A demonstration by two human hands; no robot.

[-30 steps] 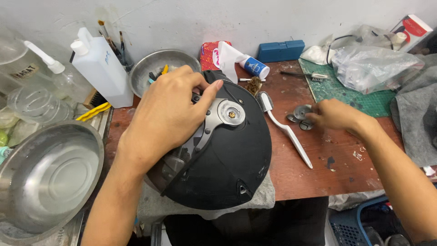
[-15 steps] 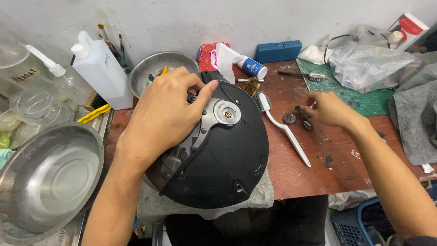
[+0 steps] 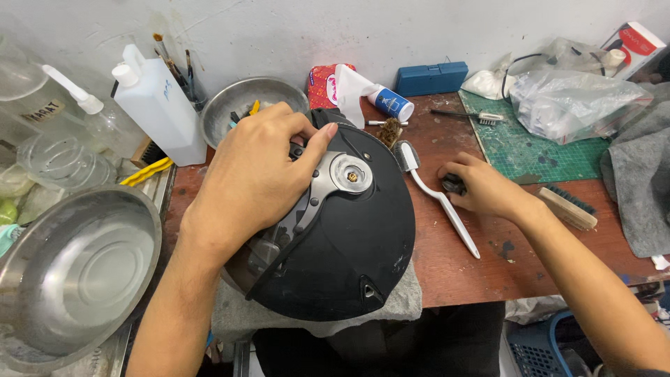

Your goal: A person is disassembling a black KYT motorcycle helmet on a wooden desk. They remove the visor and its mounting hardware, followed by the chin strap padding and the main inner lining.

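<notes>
Left hand pressed on a round black domed plastic cover, right hand closed over a small dark part on the bench.

The left hand (image 3: 255,178) lies palm-down on the upper left of the round black domed plastic cover (image 3: 342,244), fingers curled together over its top edge and the thumb stretched toward the silver metal arm with its round hub (image 3: 347,172), just beyond the thumb tip. The cover rests tilted on a grey cloth pad (image 3: 401,300). It looks rigid, smooth and fairly heavy, likely to slide on the cloth, so the rim and the metal arm seem the surest grips. The right hand (image 3: 481,187) has its fingers bunched around a small dark round part (image 3: 453,184), which looks light and easily dropped; a white long-handled plastic brush (image 3: 440,199) lies just beside those fingertips.
</notes>
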